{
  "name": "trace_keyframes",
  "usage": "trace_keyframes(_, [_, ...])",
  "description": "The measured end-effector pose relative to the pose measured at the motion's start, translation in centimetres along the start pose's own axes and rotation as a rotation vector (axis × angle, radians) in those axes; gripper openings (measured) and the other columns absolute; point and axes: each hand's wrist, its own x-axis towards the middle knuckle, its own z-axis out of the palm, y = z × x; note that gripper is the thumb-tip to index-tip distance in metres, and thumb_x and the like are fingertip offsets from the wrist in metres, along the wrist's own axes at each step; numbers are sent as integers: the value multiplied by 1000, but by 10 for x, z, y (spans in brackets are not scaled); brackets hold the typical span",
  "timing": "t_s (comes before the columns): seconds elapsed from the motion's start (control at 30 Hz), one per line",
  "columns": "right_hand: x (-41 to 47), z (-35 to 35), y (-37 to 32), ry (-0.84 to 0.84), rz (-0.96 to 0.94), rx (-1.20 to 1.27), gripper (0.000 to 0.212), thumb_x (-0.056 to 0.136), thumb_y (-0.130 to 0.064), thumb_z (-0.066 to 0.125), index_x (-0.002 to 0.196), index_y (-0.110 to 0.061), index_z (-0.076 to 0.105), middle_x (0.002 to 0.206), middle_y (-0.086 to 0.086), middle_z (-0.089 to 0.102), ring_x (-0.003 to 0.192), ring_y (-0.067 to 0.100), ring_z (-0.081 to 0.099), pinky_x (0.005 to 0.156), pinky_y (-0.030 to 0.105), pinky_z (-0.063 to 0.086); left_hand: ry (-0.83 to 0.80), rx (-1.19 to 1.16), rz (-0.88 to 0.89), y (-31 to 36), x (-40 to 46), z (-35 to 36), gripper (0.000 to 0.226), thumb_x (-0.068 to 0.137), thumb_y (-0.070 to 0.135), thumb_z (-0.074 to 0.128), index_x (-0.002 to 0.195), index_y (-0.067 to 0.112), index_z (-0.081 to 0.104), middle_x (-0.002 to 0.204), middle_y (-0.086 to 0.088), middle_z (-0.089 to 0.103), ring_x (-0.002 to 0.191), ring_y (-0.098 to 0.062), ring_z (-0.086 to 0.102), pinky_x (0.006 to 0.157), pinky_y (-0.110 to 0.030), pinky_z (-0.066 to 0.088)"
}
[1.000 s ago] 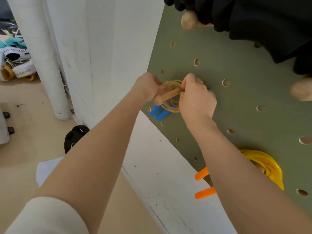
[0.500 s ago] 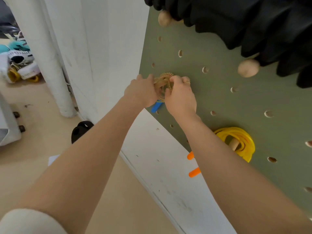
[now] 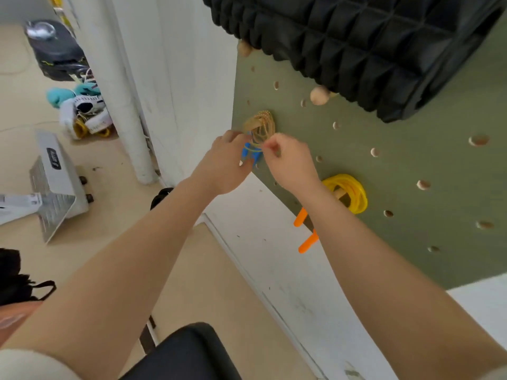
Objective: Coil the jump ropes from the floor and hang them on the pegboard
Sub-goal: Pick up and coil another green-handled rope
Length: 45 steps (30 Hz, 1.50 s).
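Both hands up at the green pegboard (image 3: 411,165), near its left edge. Tan coiled jump rope (image 3: 260,124) hangs on a wooden peg there, its blue handles (image 3: 251,154) dangling just below the coil. Left hand (image 3: 225,165) sits just left of the handles, fingers curled in toward them; can't tell if it actually grips them, view blocked by the hand itself. Right hand (image 3: 290,163) is just right of the coil, thumb and forefinger pinched at the coil's lower strands. Yellow jump rope (image 3: 354,193) is coiled on another peg lower right of the tan one, orange handles (image 3: 304,229) hanging below it, partly behind the right forearm. Black textured mat (image 3: 370,45) hangs over the pegboard's upper part. Bare round peg (image 3: 319,95) just under the mat's edge
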Motion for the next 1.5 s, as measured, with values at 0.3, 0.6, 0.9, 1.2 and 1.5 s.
trace_keyframes(0.3, [-203,-96,27,-16,-74,61,13,90,-11,53,89,-7,65,66,-11,54,59,3,49,57,12,36,-260,-134,146,101,-151,36,26,93,11,49,117,11,56,105,-7,64,88,-25,61,75,-24,44])
trace_keyframes(0.6, [-490,-194,102,31,555,-27,14,92,-13,49,88,-16,62,68,-12,58,57,-4,55,60,17,40,-686,-227,334,245,-301,130,15,91,28,54,82,20,46,80,-2,61,77,-25,62,69,-35,48])
trace_keyframes(0.9, [-684,-258,125,310,917,0,14,93,-17,48,87,-17,61,72,-6,61,61,4,54,64,26,48,-968,-263,535,366,-408,184,23,90,26,55,70,19,45,77,-5,66,73,-21,65,55,-26,44])
trace_keyframes(1.2, [-852,-332,196,370,1037,59,15,92,-17,49,88,-15,64,75,-3,65,63,11,59,69,29,50,-1025,-268,585,488,-532,259,36,88,15,60,61,13,36,63,-9,55,60,-10,59,54,-20,36])
trace_keyframes(1.5, [-1104,-395,292,267,1230,104,19,91,-13,47,82,-23,61,77,-7,65,73,15,61,74,31,50,-1205,-361,507,674,-725,379,10,92,19,50,83,22,50,82,2,65,69,-11,63,65,-28,48])
